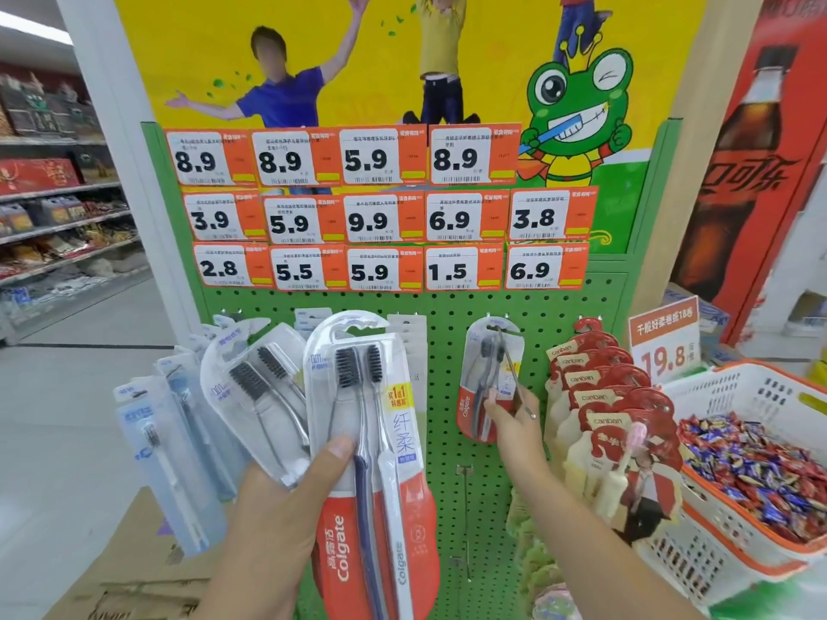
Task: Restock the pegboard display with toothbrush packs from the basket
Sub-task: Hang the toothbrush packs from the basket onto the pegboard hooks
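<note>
My left hand [286,507] grips a Colgate twin toothbrush pack [376,440] upright in front of the green pegboard [452,378], thumb across its clear blister. Behind that pack hangs a tilted clear pack with two black-bristled brushes [259,387]. My right hand [514,431] reaches to a metal peg hook [514,369] and pinches near its front end. One more Colgate pack [485,382] hangs at the back of this hook. Blue single-brush packs [165,449] hang at the far left.
Red canban children's toothbrush packs [613,418] fill the hooks on the right. A white and orange basket [760,404] of wrapped candies stands at the right. Price tags [380,217] cover the upper board. Bare hooks [465,476] stick out lower down. A cardboard box [134,566] lies at the lower left.
</note>
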